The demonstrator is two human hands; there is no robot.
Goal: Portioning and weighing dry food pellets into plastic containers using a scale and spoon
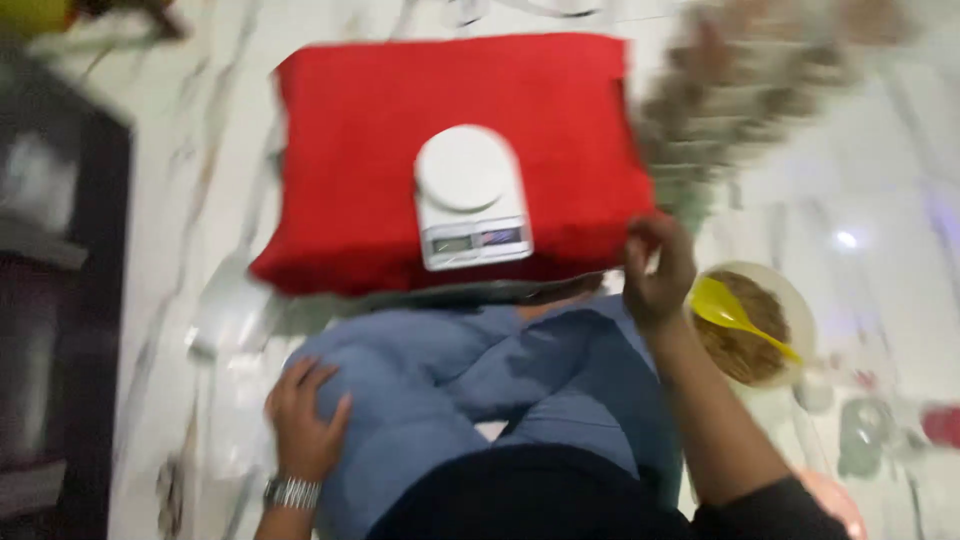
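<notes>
On the pale marbled floor (880,230) we sit cross-legged in blue trousers (470,390), looking down at a red cushion (360,150) that lies just beyond our knees. A white kitchen scale (470,200) rests on the near half of the cushion, its round platform toward the far side and its small display toward us.

Our right hand (658,268) is at the cushion's near right corner, fingers curled loosely inward; the picture is too blurred for us to tell whether they pinch the cloth or only touch it. Our left hand (303,420), with a metal wristwatch (291,492) on the wrist, lies flat and open on our left knee, holding nothing.

Just beside our right forearm stands a pale bowl (790,300) of brown grainy stuff with a yellow spoon (735,312) lying in it. Beyond it, near the cushion's right edge, a patterned brown and green cloth (740,90) is smeared by motion. A clear plastic bag (225,310) lies on the floor by the cushion's near left corner, and a dark cabinet (60,300) fills the left edge. Small blurred items, one red, sit at the far right.
</notes>
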